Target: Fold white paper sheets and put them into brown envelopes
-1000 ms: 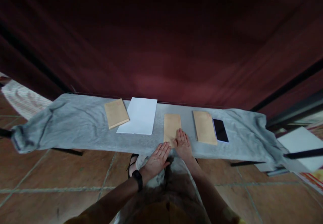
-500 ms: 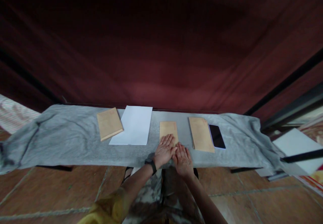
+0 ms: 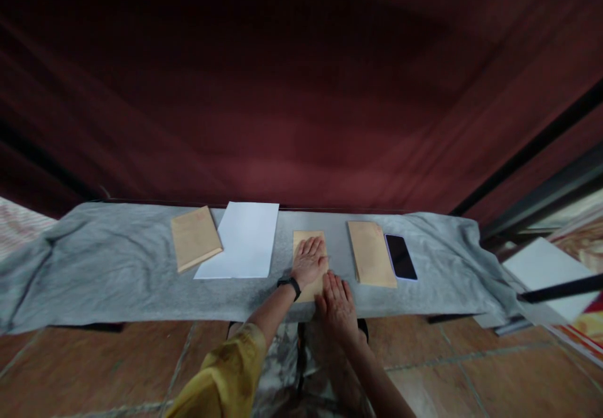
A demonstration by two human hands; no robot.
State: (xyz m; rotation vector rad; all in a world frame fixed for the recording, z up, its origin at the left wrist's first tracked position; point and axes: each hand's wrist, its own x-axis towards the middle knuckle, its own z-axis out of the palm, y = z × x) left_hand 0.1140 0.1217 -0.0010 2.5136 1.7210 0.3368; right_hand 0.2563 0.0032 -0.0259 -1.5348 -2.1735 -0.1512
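A narrow table under a grey cloth (image 3: 117, 273) holds three brown envelopes, a white sheet and a phone. My left hand (image 3: 309, 259) lies flat, fingers stretched out, on the middle brown envelope (image 3: 306, 239). A black watch sits on that wrist. My right hand (image 3: 336, 303) rests flat and open at the cloth's near edge, just right of that envelope's lower corner. Another brown envelope (image 3: 371, 253) lies to the right, beside a black phone (image 3: 400, 257). The third brown envelope (image 3: 195, 238) lies to the left, next to the white sheet (image 3: 243, 241).
A dark red curtain (image 3: 301, 91) hangs right behind the table. Orange floor tiles (image 3: 94, 368) lie below. At the right, a white board (image 3: 541, 273) sits low beside a black bar.
My left hand has slid forward from the table's near edge onto the middle envelope. My right hand has drawn back from the envelope to the near edge. The view has shifted slightly.
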